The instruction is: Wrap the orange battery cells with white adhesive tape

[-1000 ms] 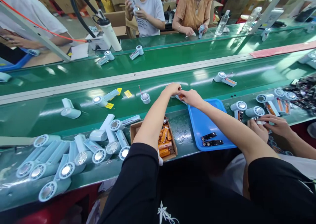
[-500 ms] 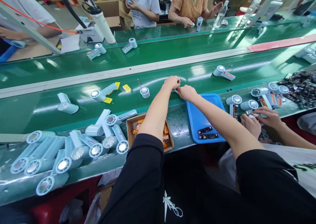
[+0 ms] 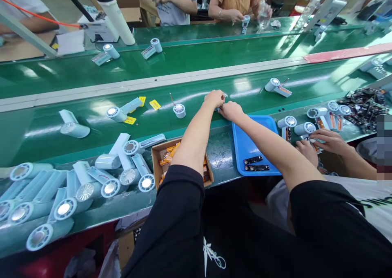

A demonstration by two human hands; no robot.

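My left hand (image 3: 215,99) and my right hand (image 3: 232,111) meet above the belt's near edge, fingers closed. A pale-blue piece, seemingly a handheld fan casing (image 3: 217,109), peeks out between them, mostly covered by my right hand's fingers. What my left fingertips pinch is too small and hidden to make out. Left of my hands, a light-blue fan (image 3: 179,110) stands on the belt with a thin red wire sticking up. Below my left forearm sits a cardboard box (image 3: 157,163) of orange-wrapped battery cells (image 3: 171,150). Under my right forearm lies a blue tray (image 3: 240,137) with dark circuit boards (image 3: 256,168).
Many light-blue fan casings (image 3: 65,208) crowd the bench at left. Yellow labels (image 3: 155,104) lie on the green belt (image 3: 196,79). At right, a co-worker's hands (image 3: 329,141) handle parts beside more fans (image 3: 304,128) and a dark heap of boards (image 3: 367,106). People stand across the belt.
The view has shifted slightly, so the fans at left appear further left. My hands stay together in almost the same place, fingers still closed. Across the belt, a person's hand has moved to a clear bottle.
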